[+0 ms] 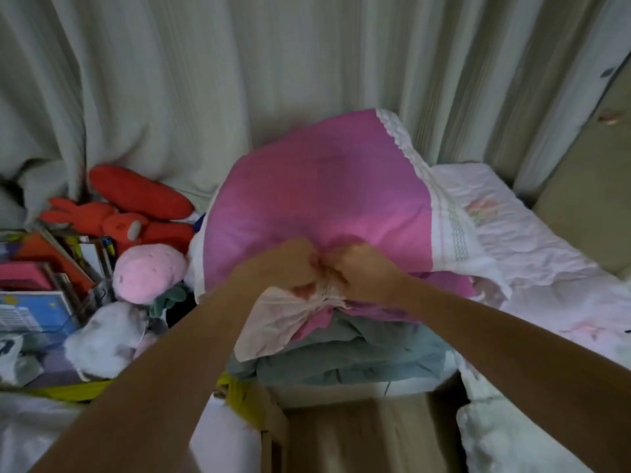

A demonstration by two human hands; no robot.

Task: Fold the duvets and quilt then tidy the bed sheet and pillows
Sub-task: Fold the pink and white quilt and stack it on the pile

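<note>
A pink pillow (pixel 317 186) with a white lace-trimmed border stands tilted on a stack of folded bedding. My left hand (pixel 283 268) and my right hand (pixel 362 271) meet at its near edge, both gripping the bunched pink and white fabric of the pillowcase. Under the pillow lies a folded grey-blue duvet (pixel 345 353). A pale floral bed sheet (pixel 532 244) spreads to the right, wrinkled. My forearms reach in from the lower left and lower right.
Red plush toys (pixel 136 206) and a pink plush (pixel 148 271) lie at the left by stacked books (pixel 37 288). An open cardboard box (pixel 358 435) sits below the bedding. Pale curtains (pixel 239 70) hang behind. A white bundle (pixel 106 336) lies left.
</note>
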